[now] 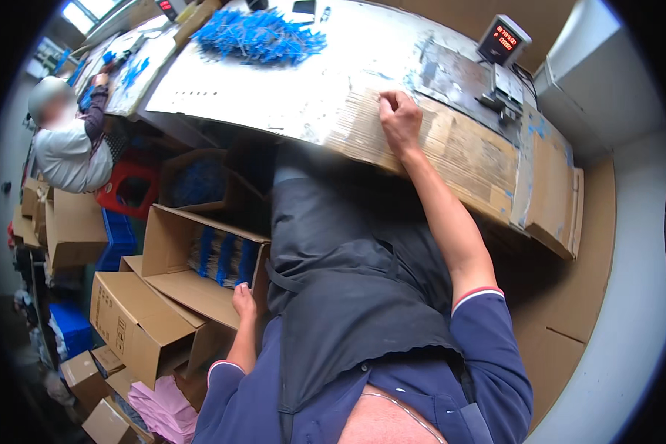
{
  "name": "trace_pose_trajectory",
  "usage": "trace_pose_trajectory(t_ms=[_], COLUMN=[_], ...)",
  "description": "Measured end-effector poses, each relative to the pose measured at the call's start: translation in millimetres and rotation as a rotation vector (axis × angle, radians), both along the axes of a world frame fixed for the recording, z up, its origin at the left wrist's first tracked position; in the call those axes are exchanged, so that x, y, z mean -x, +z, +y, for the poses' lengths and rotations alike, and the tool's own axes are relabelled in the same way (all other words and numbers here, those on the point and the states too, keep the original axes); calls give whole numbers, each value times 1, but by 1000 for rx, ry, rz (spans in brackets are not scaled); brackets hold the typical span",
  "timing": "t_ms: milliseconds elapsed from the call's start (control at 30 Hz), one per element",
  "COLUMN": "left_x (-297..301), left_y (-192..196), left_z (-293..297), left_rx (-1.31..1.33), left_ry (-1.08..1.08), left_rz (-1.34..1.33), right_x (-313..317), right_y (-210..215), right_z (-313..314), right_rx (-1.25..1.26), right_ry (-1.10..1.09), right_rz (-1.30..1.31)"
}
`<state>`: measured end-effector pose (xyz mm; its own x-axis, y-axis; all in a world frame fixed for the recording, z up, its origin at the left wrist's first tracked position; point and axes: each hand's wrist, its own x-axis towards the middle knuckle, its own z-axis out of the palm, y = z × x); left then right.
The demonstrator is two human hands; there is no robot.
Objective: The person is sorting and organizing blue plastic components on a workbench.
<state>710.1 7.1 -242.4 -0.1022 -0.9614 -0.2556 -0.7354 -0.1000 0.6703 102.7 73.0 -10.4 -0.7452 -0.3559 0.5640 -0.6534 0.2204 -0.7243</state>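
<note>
My right hand (399,118) rests as a loose fist on the cardboard-covered edge of the worktable (451,148), holding nothing that I can see. My left hand (244,302) hangs low at my side and touches the flap of an open cardboard box (172,240). Bundles of blue and white items (222,257) fill that box. A heap of thin blue pieces (259,35) lies at the far end of the table's metal sheet (274,89). My dark apron (348,281) covers my lap.
A digital scale (502,44) with a red display stands at the table's far right. Several cardboard boxes (129,322), a red crate (129,189) and blue bins (70,325) crowd the floor on my left. Another person (70,148) sits working at the far left. Pink sheets (166,407) lie below.
</note>
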Motion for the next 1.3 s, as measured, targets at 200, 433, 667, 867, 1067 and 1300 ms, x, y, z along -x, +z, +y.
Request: trace_pose_trajectory(t_ms=[200,433,667,867,1067,1300], left_x=[-3,-14,-18,-5,-13,-6], left_y=[-12,-23,-30,-31,-37,-39], left_z=[-20,-19,-24,-28,-34,-36], left_rx=[-34,-59,-101,-158,-170,-198], left_ry=[-89,-112,-123,-119,-118,-113], left_rz=[-101,-23,-38,-43,-51,-48], right_x=[5,2,4,9,4,3], right_y=[1,0,1,-4,-4,-5], right_z=[11,12,8,8,-1,4], right_rx=[146,129,107,193,124,34], right_ry=[3,32,57,36,11,45], right_rz=[-266,-286,-304,-299,-214,-228])
